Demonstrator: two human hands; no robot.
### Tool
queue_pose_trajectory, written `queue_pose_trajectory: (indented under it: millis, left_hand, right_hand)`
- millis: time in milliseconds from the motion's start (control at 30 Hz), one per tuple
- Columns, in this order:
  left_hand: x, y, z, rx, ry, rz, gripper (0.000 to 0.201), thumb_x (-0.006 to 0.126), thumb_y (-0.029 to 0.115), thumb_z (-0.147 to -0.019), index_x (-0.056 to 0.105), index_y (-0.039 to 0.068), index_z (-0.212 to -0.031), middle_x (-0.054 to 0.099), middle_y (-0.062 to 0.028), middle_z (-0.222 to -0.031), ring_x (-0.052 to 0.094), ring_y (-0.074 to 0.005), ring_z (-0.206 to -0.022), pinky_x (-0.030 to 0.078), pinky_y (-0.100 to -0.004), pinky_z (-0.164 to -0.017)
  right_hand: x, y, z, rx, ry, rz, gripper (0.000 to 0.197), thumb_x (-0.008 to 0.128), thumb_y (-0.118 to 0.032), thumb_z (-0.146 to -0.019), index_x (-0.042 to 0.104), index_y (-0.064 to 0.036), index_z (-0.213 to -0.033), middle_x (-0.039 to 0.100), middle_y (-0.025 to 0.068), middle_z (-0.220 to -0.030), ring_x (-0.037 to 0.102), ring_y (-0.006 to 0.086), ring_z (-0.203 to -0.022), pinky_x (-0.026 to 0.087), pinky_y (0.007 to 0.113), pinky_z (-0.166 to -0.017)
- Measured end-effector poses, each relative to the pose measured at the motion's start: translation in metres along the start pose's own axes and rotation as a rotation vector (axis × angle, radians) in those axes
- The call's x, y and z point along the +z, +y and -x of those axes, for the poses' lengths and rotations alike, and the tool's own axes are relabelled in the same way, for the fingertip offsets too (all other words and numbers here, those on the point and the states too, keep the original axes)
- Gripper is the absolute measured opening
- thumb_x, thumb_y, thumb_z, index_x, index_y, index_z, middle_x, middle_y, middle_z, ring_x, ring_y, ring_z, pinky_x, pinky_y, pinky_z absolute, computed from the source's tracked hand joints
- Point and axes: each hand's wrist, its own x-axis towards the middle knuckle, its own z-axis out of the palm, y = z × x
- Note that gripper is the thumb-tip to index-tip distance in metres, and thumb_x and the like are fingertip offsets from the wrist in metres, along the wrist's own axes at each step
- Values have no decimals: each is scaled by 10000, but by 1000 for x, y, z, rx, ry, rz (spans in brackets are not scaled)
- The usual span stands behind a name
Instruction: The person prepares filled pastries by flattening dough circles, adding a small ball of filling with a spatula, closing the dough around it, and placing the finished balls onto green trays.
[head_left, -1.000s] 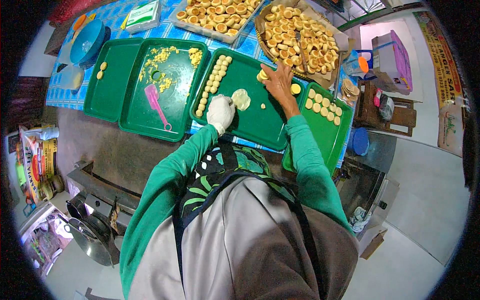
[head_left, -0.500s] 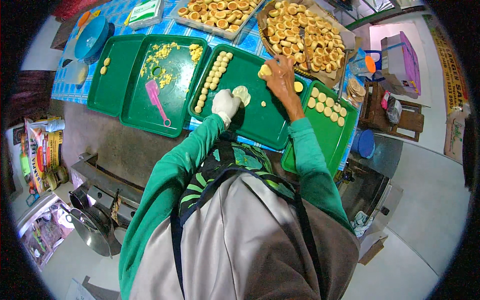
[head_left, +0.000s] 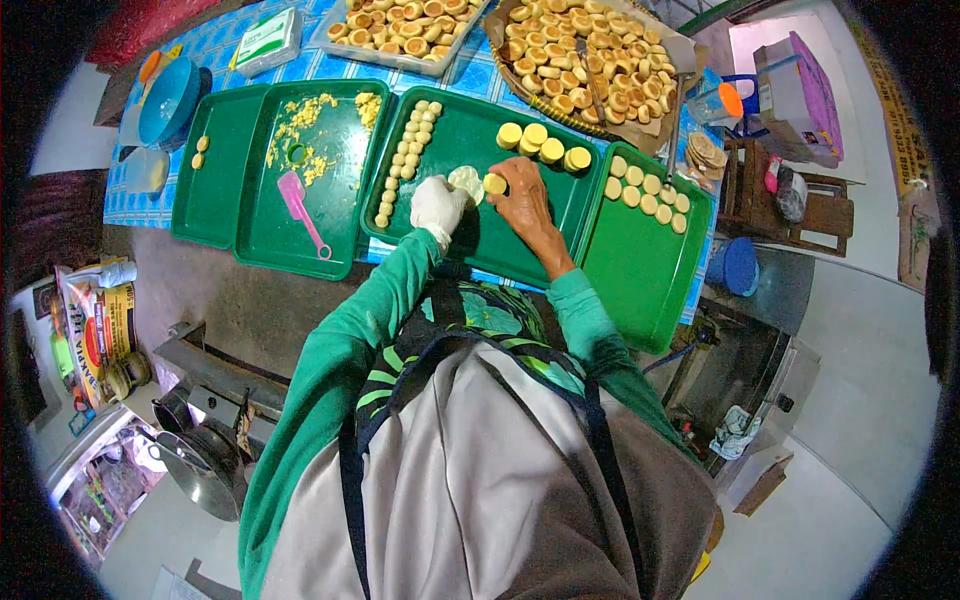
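Note:
In the middle green tray (head_left: 480, 255), my gloved left hand (head_left: 438, 208) is closed at the left edge of a thin, pale flattened dough round (head_left: 467, 185). My bare right hand (head_left: 528, 205) pinches a yellow filling disc (head_left: 495, 184) beside the dough's right edge. Beyond it stand several stacks of yellow filling discs (head_left: 550, 150). Two rows of small dough balls (head_left: 407, 160) run along the tray's left side. My left fingertips are partly hidden by the glove's curl.
At right, a green tray (head_left: 645, 290) bears flat dough rounds (head_left: 648, 184). At left, another tray (head_left: 345, 235) holds yellow crumbs and a pink scoop (head_left: 300, 210). Browned pastries fill a round basket (head_left: 590, 65) and a plastic box (head_left: 400, 30) behind. A blue bowl (head_left: 168, 100) stands far left.
My right hand has come down and left from the filling stacks, bringing a yellow disc to the flattened dough. The stacks it covered now show. My left hand stays at the dough.

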Motion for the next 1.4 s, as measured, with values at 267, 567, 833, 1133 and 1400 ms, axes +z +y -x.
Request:
queue_pose_trajectory:
  millis: [267,567,833,1133,1400]
  left_hand:
    - [12,6,5,118,254,138,200,685,194,-748,607,30,-833,671,-199,-827,653,-405,-818,513,-481,-740]
    - [37,-47,-32,-26,252,632,171,699,104,-695,602,4,-795,652,-163,-724,647,-275,-696,508,-377,-664]
    - [27,-28,-25,52,384,268,226,767,124,-660,607,22,-783,651,-150,-729,661,-283,-700,526,-385,-668]
    - [33,-61,-34,9,294,602,281,783,35,-568,586,-1,-764,638,-85,-668,626,-181,-548,527,-321,-521]
    - [45,-86,-48,75,373,693,272,774,12,-582,572,1,-764,608,-70,-655,615,-178,-519,518,-315,-486]
  right_hand:
    - [5,5,2,13,-30,3,410,809,-10,-603,648,-65,-976,584,146,-974,555,374,-943,475,467,-805]
    - [23,-1,-1,-4,-72,-8,400,790,-42,-644,640,-43,-1015,566,145,-903,563,364,-884,463,482,-776]
    - [32,0,-3,3,-62,59,382,751,-3,-642,648,-63,-1005,564,152,-908,574,373,-897,485,468,-774]
    - [47,-22,-7,35,-176,129,377,728,-8,-687,678,-99,-1050,580,189,-947,591,394,-877,500,487,-721]
    - [56,-20,-8,144,-44,-24,291,734,-62,-715,704,-31,-1003,613,191,-825,589,377,-866,483,465,-754]
